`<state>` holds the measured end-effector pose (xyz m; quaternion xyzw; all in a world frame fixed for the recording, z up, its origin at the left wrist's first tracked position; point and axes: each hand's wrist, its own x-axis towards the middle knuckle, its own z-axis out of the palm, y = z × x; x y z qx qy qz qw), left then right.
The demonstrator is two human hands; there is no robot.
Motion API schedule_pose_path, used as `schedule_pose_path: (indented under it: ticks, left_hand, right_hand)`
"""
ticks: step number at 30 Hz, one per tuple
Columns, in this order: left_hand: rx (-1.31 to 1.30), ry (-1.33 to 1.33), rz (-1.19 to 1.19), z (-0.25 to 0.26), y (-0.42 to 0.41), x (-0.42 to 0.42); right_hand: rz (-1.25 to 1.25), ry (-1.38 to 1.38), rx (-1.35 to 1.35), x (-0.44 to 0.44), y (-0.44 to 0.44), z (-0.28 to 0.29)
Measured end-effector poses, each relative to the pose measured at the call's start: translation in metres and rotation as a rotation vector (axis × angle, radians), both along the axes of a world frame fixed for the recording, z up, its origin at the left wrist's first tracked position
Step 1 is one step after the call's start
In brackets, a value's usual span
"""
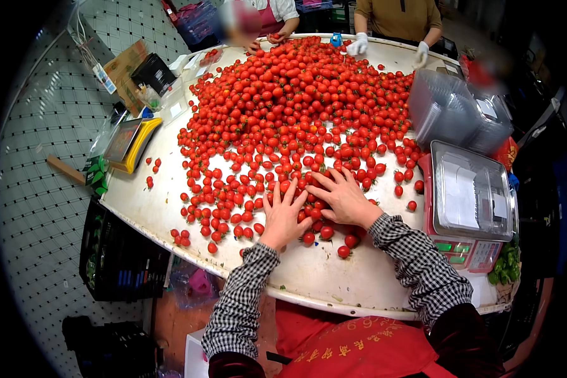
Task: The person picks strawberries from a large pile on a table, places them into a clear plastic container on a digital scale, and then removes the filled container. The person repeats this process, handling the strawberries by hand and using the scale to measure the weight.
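A large heap of red cherry tomatoes (283, 99) covers the far middle of a white table (330, 279) and thins out towards me. My left hand (283, 217) lies palm down on loose tomatoes, its fingers spread. Beside it, my right hand (344, 197) also rests palm down with fingers apart, over more tomatoes. The fingertips of both hands point away from me, and the hands almost meet. Neither appears to grip a tomato, though the fruit under the palms is hidden.
At right stand a pink weighing scale (453, 250) with a clear plastic tray (470, 193) on top, and stacked clear containers (444, 108). A yellow-edged device (134, 144) sits at the left edge. Across the table are a person's gloved hand (357, 45) and another person's bare hand (279, 37).
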<state>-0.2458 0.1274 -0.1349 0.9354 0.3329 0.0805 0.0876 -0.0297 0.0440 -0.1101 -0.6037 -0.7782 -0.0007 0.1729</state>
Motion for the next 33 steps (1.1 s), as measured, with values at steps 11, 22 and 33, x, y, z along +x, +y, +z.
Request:
schedule_pose_path:
  ticks: [11, 22, 33]
  left_hand:
    - [0.04, -0.455, 0.234, -0.016, -0.076, -0.061]
    - [-0.277, -0.658, 0.482, -0.017, -0.053, -0.038]
    - [-1.091, -1.175, 0.461, -0.014, -0.04, 0.057]
  right_hand:
    - [-0.271, 0.297, 0.106, 0.013, -0.095, -0.008]
    - [-0.464, 0.232, -0.077, 0.025, -0.087, -0.007]
    - [-0.449, 0.571, -0.263, 0.008, -0.024, -0.013]
